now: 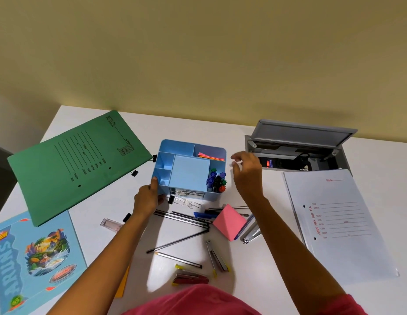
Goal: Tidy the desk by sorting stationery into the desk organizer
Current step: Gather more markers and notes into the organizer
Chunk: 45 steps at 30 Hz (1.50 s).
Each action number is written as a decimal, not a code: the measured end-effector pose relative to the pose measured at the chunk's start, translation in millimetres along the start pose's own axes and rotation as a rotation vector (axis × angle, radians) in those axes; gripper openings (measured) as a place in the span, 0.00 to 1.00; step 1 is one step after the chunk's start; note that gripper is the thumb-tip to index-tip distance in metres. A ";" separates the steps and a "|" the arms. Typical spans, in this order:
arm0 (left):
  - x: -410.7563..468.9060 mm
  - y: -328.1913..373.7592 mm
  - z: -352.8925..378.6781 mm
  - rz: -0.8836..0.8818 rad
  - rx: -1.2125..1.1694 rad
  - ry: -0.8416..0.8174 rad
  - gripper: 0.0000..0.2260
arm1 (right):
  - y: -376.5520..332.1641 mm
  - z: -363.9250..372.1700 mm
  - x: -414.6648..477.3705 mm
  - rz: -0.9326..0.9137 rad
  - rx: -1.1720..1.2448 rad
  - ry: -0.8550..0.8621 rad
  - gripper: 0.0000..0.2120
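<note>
A light blue desk organizer (189,176) stands mid-desk, with coloured sticky notes (210,156) in its back right compartment and markers (217,181) in its right one. My left hand (148,196) grips the organizer's front left corner. My right hand (248,171) hovers just right of the organizer, fingers relaxed and holding nothing. In front lie paper clips (191,202), several pencils and pens (182,220), a pink sticky-note block (228,221), staplers (217,258) and a binder clip (171,198).
A green folder (75,162) lies at the left, a blue notebook (32,258) at the near left, and a white file (339,221) at the right. An open grey cable box (298,146) is set into the desk behind the right hand.
</note>
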<state>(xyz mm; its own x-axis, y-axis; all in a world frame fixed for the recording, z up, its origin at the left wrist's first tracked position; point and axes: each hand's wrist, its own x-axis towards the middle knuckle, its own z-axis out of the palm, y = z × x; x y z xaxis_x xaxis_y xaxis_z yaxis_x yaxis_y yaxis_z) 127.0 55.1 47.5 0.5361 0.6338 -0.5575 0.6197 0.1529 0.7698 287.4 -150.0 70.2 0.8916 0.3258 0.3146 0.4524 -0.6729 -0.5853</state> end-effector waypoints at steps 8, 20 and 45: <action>3.1 -1.1 -3.2 -0.013 0.015 -0.020 0.19 | 27.4 -3.1 -100.0 0.431 -0.192 -0.435 0.20; 2.0 -1.6 -3.4 -0.015 0.009 -0.025 0.20 | 23.5 -2.4 -100.0 0.382 -0.277 -0.349 0.12; -10.4 9.5 -4.5 0.020 0.046 -0.021 0.20 | -29.9 16.1 40.0 -0.112 -0.161 -0.339 0.10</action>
<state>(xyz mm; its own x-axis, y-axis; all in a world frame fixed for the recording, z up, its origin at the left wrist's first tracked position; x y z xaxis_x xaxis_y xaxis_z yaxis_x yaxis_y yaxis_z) 124.7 53.4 62.0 0.5604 0.6201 -0.5490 0.6340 0.1053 0.7661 309.9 -106.2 88.2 0.8051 0.5864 0.0892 0.5626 -0.7072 -0.4281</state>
